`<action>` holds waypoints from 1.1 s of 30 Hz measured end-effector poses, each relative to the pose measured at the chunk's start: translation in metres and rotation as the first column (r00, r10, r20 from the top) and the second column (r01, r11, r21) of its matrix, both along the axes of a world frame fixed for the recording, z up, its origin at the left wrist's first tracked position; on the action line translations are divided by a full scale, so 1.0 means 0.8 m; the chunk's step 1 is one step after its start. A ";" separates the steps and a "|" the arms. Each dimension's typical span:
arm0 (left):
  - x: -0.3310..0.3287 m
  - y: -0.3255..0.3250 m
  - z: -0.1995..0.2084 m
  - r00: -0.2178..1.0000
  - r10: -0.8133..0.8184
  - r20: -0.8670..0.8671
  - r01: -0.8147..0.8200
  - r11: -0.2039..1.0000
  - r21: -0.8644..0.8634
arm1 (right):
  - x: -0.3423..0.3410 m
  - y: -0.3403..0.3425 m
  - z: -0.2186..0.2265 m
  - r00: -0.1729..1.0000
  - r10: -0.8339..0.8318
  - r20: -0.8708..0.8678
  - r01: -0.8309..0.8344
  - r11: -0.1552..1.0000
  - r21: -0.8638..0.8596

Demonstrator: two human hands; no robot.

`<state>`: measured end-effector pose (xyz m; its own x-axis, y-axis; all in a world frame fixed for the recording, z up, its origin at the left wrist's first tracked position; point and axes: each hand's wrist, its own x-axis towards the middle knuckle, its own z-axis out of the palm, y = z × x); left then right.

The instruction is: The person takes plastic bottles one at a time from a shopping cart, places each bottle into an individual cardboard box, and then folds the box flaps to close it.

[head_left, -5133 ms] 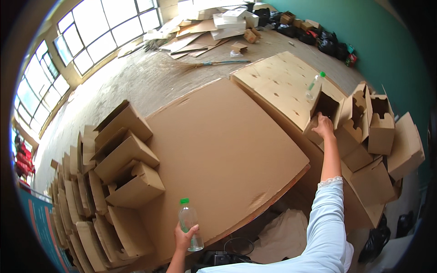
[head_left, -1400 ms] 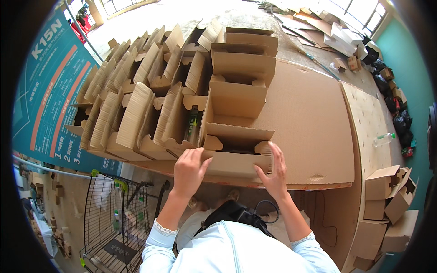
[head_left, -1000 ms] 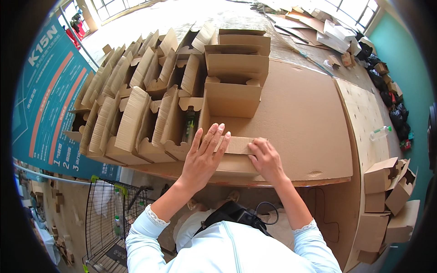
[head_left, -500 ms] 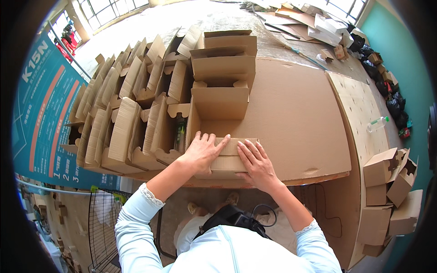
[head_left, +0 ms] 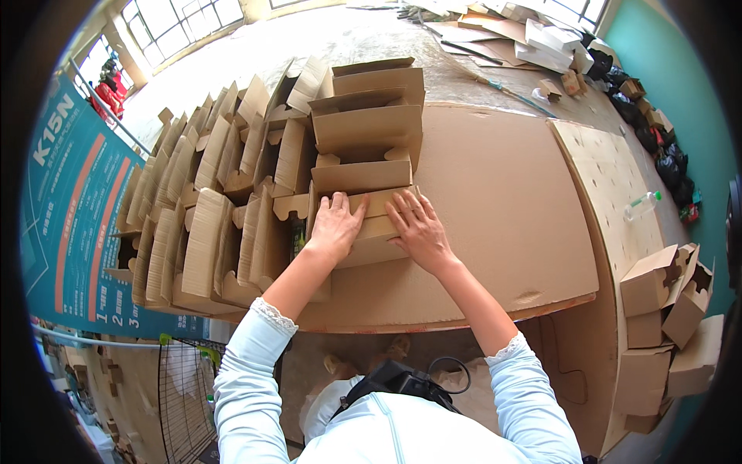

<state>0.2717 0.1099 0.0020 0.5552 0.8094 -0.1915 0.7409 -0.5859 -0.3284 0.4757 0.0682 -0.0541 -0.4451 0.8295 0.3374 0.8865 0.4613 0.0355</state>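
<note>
A small brown cardboard box (head_left: 372,240) lies on the cardboard-covered tabletop, between my two hands and against the nearest box of the right-hand row. My left hand (head_left: 337,226) grips its left end, fingers over the top edge. At the right end, my right hand (head_left: 421,233) has its fingers on the top and its thumb toward the front face. Just beyond stands an open-topped cardboard box (head_left: 363,176). To the left are several rows of open boxes (head_left: 207,240) with raised flaps. Something dark and green (head_left: 298,234) shows inside one near my left hand.
Cardboard sheeting (head_left: 495,209) covers the table to the right, bordered by a wooden board (head_left: 607,178) with a clear plastic bottle (head_left: 643,206) on it. More boxes (head_left: 657,309) are piled at the right. A blue printed panel (head_left: 73,224) and a black wire rack (head_left: 185,394) stand left.
Both hands have moved away from me with the small box between them, from the table's front edge up to the row of open boxes. The view has shifted slightly.
</note>
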 end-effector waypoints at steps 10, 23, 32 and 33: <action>0.009 0.003 -0.013 0.997 0.061 -0.055 -0.058 0.997 0.057 | -0.009 0.007 -0.009 0.999 -0.022 -0.036 0.022 1.000 -0.003; 0.003 -0.006 -0.003 0.994 0.029 -0.101 -0.026 0.999 0.028 | 0.168 -0.115 0.014 0.824 -0.362 -0.436 0.418 0.908 0.037; 0.090 -0.138 0.048 0.775 -0.177 0.606 0.327 0.934 -0.145 | 0.560 -0.335 0.154 0.384 -0.895 -0.229 0.812 0.209 0.544; 0.098 -0.149 0.033 0.781 -0.211 0.588 0.374 0.912 -0.169 | 0.598 -0.356 0.173 0.290 -0.942 -0.168 0.792 0.138 0.595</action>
